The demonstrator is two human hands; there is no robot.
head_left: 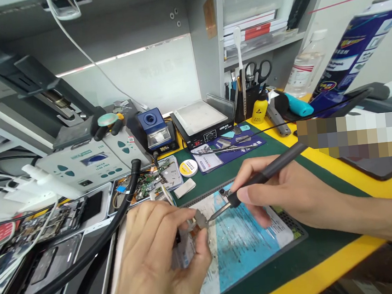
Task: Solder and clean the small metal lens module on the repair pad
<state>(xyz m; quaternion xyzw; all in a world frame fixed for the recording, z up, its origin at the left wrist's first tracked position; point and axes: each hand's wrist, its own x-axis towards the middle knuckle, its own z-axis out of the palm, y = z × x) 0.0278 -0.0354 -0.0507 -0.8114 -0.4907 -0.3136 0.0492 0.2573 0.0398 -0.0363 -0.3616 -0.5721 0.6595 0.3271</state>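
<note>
Head view: over the blue-and-white pad [250, 248], the left hand [161, 252] pinches a small grey part [200, 219], seemingly to steady it, while above the pad's right side the right hand [286, 191] grips a black soldering iron [271, 170] pen-fashion, probably for fine control, its tip at the part's edge.

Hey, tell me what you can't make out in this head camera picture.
All in the head view:
Underside of the small metal part: faces away, partly covered by the left hand.
Whether the soldering iron in the right hand touches that part: too small to tell.
Print on the round tin: too small.
Far end of the black hose: cut off by the left edge.
</note>
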